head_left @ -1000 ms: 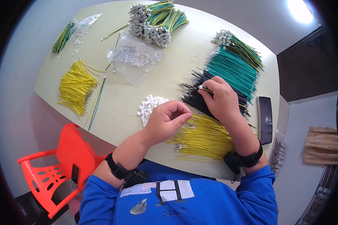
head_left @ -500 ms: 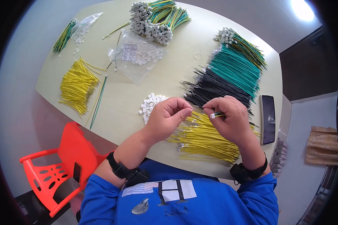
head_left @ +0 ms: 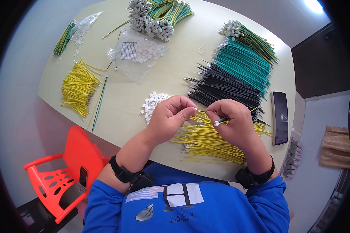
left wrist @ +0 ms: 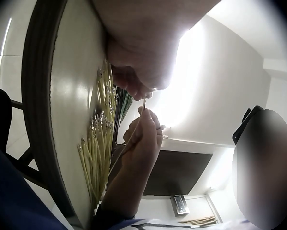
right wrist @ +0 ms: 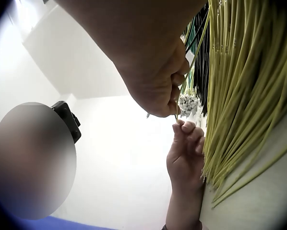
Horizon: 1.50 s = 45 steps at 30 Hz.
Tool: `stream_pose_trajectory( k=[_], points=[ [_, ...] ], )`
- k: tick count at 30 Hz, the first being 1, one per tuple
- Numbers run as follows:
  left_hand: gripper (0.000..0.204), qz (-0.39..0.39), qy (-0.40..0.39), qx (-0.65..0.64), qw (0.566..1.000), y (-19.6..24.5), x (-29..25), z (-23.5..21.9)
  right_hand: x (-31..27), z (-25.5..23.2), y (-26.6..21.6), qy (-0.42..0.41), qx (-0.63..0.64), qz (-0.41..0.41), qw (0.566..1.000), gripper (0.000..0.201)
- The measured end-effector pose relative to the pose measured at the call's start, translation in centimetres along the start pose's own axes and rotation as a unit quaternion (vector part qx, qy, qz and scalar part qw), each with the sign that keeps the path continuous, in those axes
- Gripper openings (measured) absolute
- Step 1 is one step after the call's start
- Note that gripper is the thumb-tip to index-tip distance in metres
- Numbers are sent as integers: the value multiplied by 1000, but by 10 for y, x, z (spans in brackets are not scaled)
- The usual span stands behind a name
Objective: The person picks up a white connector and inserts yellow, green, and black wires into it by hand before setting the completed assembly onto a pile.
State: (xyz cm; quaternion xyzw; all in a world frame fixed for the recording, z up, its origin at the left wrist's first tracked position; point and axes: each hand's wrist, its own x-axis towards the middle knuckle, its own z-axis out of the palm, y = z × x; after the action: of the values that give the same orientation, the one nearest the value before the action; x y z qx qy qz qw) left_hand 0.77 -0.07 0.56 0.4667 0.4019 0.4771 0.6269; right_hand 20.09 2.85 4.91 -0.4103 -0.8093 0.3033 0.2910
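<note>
My left hand pinches a small white connector housing between thumb and forefinger, mostly hidden by the fingertips. Facing it, my right hand pinches a yellow wire near its end, and that end meets the left fingertips. Under the curled fingers of the same right hand lies a finished lead whose white connector sticks out beside the thumb, with green wire behind it. Both hands hover over a spread of yellow wires. A heap of loose white housings lies beside the left hand.
Black wires and green wires lie beyond the right hand. A phone sits at the right edge. Farther off are a plastic bag of housings, bundled leads and another yellow pile. A red chair stands left.
My right hand has come down from over the black wires to the yellow ones, and now holds a yellow wire against the left fingertips. The left hand has barely moved.
</note>
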Motion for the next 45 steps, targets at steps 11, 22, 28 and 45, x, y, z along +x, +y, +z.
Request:
stream_pose_trajectory(
  k=[11,22,28,45],
  points=[
    [12,-8,-8,-2,1000,2,0,0,0,1,-2,0,-1,19,1000,3],
    [13,-4,-7,4,1000,1,0,1,0,5,-2,25,5,-5,1000,5],
    [13,-4,-11,15,1000,2,0,0,0,6,0,42,-20,-51,998,6],
    [9,-6,-9,13,1000,1,-1,-2,0,9,-3,27,43,19,999,6]
  ],
)
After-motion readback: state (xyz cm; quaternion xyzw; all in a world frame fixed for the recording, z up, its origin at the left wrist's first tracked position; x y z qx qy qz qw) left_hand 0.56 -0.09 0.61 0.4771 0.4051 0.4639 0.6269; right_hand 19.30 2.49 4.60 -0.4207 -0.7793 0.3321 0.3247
